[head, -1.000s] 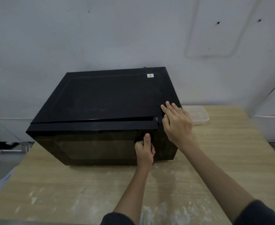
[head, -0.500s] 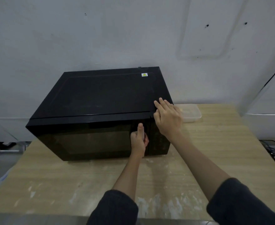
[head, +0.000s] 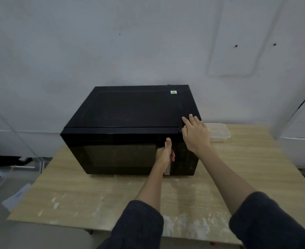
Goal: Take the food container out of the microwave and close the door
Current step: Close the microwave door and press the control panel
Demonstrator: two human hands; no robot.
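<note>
Item: black microwave (head: 130,112), standing on a pale wood-grain surface (head: 101,191) against a grey-white wall. Door (head: 119,151) reads as shut, its top edge flush with the cabinet; no gap visible.

Item: door handle (head: 167,169), a pale vertical bar at the door's right edge, beside the dark control panel.

Item: left hand (head: 164,154), fingers wrapped around the handle, thumb laid upward along it. Clenched on the bar.

Item: right hand (head: 195,133), flat and released, fingers spread over the microwave's top front right corner. It grasps nothing; it appears to brace the cabinet.

Item: food container (head: 219,134), clear plastic with lid, resting on the surface just to the right of the microwave, partly hidden behind the right hand. Contents too faint to tell.

Item: dark sleeves on both forearms, pushed up from the wrists.

Status, as judged: the container is out of the oven and set down on the surface, so the removal step looks complete. The door looks closed or at the very end of its swing; whether the latch has caught cannot be told. What seems left is to confirm the latch and let go of the handle and cabinet.
</note>
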